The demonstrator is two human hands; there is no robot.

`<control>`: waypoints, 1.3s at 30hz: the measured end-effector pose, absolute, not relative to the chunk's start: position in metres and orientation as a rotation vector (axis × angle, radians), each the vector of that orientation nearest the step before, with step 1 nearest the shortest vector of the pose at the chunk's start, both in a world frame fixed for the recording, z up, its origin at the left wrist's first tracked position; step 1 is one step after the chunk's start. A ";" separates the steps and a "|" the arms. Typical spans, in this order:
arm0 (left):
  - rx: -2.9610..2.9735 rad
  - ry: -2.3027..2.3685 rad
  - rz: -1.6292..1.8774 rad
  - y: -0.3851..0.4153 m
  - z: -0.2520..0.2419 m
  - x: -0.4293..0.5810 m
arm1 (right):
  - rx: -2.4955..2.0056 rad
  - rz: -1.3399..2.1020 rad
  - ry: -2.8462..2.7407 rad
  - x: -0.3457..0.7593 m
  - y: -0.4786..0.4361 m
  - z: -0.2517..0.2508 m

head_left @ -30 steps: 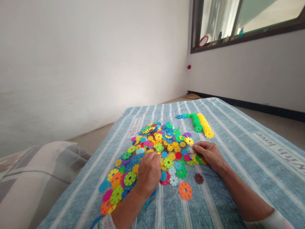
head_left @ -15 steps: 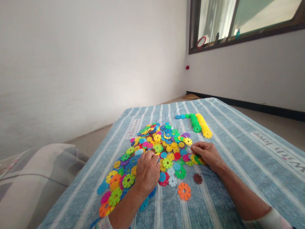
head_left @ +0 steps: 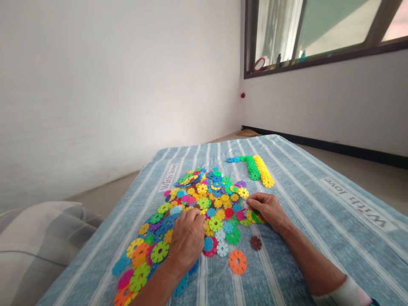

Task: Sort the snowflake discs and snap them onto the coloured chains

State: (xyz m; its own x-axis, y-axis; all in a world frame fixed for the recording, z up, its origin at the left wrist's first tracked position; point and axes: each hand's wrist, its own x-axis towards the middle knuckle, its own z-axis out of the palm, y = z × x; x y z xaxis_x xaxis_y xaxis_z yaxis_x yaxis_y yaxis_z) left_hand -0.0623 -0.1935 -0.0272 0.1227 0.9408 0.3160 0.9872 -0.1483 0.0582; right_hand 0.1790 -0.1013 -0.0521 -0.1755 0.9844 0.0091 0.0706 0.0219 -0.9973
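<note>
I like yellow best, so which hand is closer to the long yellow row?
The right hand: it is on the near side of the yellow row, not touching it. The left hand is farther off to the left, over the heap of discs.

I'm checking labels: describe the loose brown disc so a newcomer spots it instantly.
On the striped blue cloth, find the colourful disc pile. Off its near right edge lies a loose orange disc. Between that and the right hand, the brown disc looks smaller and far darker.
</note>
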 end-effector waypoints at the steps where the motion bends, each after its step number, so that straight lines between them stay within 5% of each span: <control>1: -2.228 -1.922 -0.411 -0.193 -0.028 -0.063 | -1.162 1.290 -1.401 0.179 -0.101 -0.053; 39: -2.289 -1.647 -0.589 -0.197 -0.040 -0.051 | -1.143 1.304 -1.414 0.182 -0.097 -0.063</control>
State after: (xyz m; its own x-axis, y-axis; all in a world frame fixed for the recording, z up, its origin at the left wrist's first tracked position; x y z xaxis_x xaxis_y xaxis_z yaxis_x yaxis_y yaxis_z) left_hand -0.0509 -0.1971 -0.0396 0.2751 0.8406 0.4666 0.9459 -0.3234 0.0249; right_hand 0.1821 -0.0967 -0.0629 -0.1960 0.9805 0.0148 0.0648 0.0280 -0.9975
